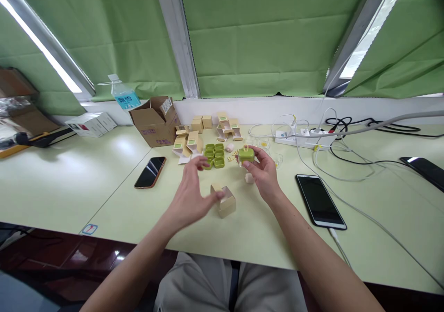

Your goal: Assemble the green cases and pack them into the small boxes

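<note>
My right hand (262, 173) holds a small green case (246, 154) with a yellowish loop on top, above the table. My left hand (192, 194) has its fingers apart, with the thumb over a small open beige box (227, 204) on the table and the fingertips close to the green trays. Several small green trays (218, 153) stand in two columns behind my hands. A pale pinkish piece (249, 178) lies beside my right hand, and another (230, 147) lies by the trays. Small yellow loops (231, 156) are scattered near them.
Opened beige boxes (194, 141) and closed ones (207, 121) stand at the back, beside a cardboard carton (156, 126). Phones lie on the left (150, 172) and right (319, 201). Cables run around a white power strip (305, 138) at the back right.
</note>
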A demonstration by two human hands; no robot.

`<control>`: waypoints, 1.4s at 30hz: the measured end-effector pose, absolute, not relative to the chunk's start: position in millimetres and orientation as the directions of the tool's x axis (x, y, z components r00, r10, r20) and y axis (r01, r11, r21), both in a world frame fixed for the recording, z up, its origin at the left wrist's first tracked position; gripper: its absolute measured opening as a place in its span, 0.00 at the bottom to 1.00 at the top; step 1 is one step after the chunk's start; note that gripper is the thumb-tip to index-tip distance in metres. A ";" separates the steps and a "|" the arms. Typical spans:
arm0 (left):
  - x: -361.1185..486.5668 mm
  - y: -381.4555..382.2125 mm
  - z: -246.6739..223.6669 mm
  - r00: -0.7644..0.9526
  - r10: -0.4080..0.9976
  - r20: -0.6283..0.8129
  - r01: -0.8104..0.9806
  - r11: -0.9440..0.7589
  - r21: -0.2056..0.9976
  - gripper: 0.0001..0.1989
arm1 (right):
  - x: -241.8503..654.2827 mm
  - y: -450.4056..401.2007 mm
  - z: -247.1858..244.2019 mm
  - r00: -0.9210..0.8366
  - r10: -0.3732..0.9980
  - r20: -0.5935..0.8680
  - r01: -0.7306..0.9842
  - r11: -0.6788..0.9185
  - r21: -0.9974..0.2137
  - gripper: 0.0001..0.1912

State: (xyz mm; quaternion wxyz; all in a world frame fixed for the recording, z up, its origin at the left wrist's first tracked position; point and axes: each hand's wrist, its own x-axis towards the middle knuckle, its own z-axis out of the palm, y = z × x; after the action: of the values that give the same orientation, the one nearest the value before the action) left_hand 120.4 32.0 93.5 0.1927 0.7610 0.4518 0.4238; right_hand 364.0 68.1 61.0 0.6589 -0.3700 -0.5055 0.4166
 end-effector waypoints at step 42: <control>126.4 94.6 60.7 0.708 0.558 0.433 0.259 -0.776 0.576 0.20 | 343.3 29.0 69.6 -0.100 0.790 0.605 0.244 0.609 -0.754 0.29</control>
State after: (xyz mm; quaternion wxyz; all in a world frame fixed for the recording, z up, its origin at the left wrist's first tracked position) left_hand 126.4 94.6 60.7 0.2444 0.8913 0.2290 0.3056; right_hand 343.3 29.0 69.6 0.5604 -0.3691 -0.7004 0.2433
